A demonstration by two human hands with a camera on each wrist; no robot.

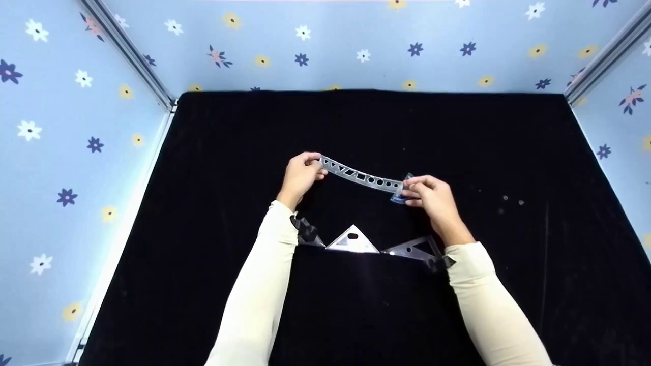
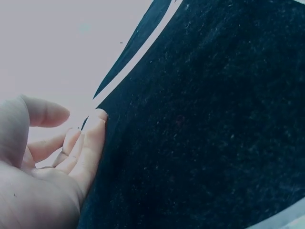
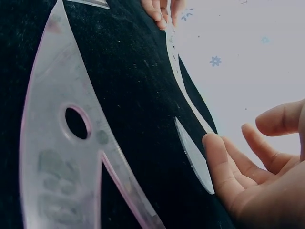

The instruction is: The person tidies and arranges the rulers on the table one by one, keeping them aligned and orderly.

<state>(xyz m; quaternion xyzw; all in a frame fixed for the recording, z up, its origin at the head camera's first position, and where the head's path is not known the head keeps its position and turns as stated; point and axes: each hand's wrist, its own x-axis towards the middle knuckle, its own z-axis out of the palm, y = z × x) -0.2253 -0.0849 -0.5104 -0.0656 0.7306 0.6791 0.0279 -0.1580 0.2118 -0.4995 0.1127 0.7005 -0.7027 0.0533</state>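
A clear stencil ruler with a row of cut-out shapes stretches between both hands, looking bowed. My left hand holds its left end with the fingertips. At the other end, my right hand grips the ruler, beside a clear, blue-tinted piece, partly covered by the fingers. In the left wrist view, the left hand has its fingertips at the end of a thin pale strip. From the right wrist, the ruler appears nearly edge-on, reaching the fingertips of the right hand.
Nearer my body lie a bright triangular set square and another clear set square to its right. A third clear piece is partly hidden by the left wrist camera. Black cloth covers the table; flower-patterned walls surround it.
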